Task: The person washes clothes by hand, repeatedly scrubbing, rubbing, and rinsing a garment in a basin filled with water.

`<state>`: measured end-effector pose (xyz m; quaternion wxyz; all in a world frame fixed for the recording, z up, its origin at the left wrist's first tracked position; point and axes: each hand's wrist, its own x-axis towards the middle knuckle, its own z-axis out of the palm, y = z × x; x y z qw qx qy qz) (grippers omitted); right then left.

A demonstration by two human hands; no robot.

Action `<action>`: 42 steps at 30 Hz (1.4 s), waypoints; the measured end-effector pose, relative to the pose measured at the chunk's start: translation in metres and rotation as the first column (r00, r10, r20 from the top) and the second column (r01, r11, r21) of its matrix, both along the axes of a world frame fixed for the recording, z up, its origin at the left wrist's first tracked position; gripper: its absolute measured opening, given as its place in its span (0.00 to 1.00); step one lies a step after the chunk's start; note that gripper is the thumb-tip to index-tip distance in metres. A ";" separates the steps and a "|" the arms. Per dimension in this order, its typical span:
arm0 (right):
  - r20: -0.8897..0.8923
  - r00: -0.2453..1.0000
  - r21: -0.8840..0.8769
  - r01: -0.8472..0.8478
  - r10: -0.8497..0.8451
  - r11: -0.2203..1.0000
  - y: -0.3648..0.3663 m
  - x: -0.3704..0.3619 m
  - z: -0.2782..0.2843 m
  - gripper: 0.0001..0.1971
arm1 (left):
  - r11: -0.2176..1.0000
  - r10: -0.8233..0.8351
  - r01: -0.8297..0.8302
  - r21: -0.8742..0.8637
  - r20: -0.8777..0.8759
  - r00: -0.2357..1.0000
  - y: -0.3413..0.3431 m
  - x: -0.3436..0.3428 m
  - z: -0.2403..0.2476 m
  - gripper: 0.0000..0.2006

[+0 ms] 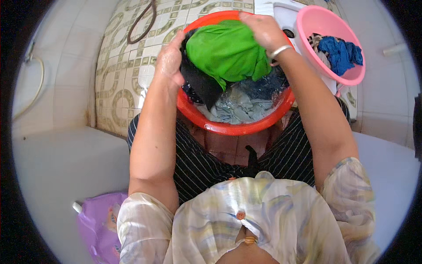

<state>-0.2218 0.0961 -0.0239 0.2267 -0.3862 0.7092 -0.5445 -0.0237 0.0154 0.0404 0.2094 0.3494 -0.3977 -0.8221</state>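
A red basin (235, 128) holds soapy water and wet clothes. On top lies a bunched bright green cloth (226, 50), with a black cloth (200, 83) beneath its left side. My left hand (169, 61) is at the basin's left side, fingers stretched out, beside the dark cloth. At the upper right, my right hand (263, 33) lies with its fingers extended over the edge of the green cloth, near the far rim; its thumb is hidden. Pale wet clothes (241, 108) sit in the water at the near side.
A pink basin (303, 26) with blue and patterned clothes (340, 55) stands at the far right. A brown hose (140, 28) lies on the patterned tiles at the far left. To my lower left is a purple pouch (99, 220) with a white cap. Pale walls flank both sides.
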 end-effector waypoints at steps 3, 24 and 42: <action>0.462 0.887 -0.064 0.040 -0.006 0.997 0.008 0.016 0.025 0.18 | 0.692 0.432 -0.216 -0.689 0.155 0.889 -0.036 0.016 -0.042 0.14; 0.796 0.484 -0.447 0.068 0.363 0.892 0.036 -0.037 0.035 0.09 | 0.770 -0.117 0.370 -0.519 0.456 0.882 -0.008 0.016 -0.068 0.09; 0.671 0.641 -0.319 -0.203 0.373 0.926 0.031 -0.010 0.043 0.11 | 0.817 0.185 -0.062 -0.574 0.158 0.970 -0.024 0.027 -0.036 0.11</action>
